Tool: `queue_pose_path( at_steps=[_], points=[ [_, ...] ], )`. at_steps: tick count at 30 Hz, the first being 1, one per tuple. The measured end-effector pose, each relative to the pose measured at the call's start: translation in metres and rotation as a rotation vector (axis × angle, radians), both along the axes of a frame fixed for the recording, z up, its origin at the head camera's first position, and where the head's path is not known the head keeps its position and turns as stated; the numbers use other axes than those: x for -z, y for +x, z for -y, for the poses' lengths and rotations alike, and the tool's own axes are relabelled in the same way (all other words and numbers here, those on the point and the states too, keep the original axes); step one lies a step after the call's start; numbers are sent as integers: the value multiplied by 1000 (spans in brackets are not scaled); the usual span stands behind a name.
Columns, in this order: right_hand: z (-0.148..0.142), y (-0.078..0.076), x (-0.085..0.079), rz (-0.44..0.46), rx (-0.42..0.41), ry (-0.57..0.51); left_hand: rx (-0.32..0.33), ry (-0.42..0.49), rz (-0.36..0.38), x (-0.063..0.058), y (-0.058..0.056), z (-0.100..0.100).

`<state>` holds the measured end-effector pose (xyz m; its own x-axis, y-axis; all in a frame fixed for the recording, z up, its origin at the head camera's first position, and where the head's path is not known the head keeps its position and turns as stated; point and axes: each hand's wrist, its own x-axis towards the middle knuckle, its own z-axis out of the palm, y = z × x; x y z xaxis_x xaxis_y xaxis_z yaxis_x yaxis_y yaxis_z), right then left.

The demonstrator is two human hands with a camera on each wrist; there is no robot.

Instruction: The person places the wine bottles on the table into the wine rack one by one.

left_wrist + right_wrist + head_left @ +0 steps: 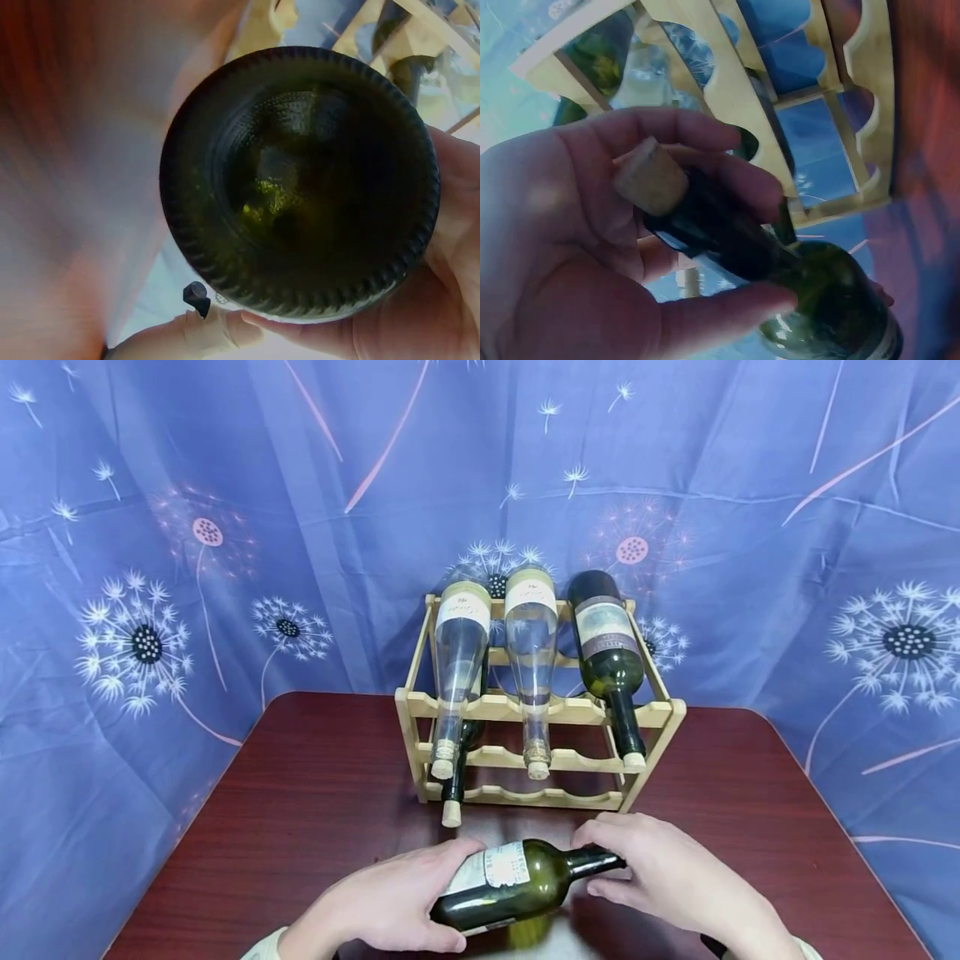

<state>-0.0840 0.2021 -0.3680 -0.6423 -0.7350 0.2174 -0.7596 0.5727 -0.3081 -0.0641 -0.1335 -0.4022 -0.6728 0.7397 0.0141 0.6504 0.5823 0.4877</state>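
A green glass wine bottle (543, 877) with a pale label and a cork lies tilted above the table between both hands, its neck pointing right. My left hand (397, 893) grips the label end of its body, and the round ribbed base (300, 184) fills the left wrist view. Curled about the bottle's neck are the fingers of my right hand (667, 868). The right wrist view shows the cork (652, 178) near the palm and the thumb (727, 311) by the bottle's shoulder.
Behind the hands stands a wooden wine rack (577, 710). Its top row holds two clear bottles (459, 652) (532, 643) and a dark one (609, 660). Another dark bottle (453, 785) lies lower left, cork forward. Dark red table (300, 793); blue patterned cloth (375, 527) behind.
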Motion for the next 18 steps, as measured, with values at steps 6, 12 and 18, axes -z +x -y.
queue_pose_path(
  at_steps=[6, 12, 18],
  points=[
    [13, -1, 13, -236, -19, 48, 19, 28, 53, 5, -5, 1],
    [15, -6, 22, -233, -41, 42, 5, 28, 72, 6, -9, 5],
    [12, -11, 24, -140, -61, 44, -3, 27, 40, 7, -11, 5]
  ],
)
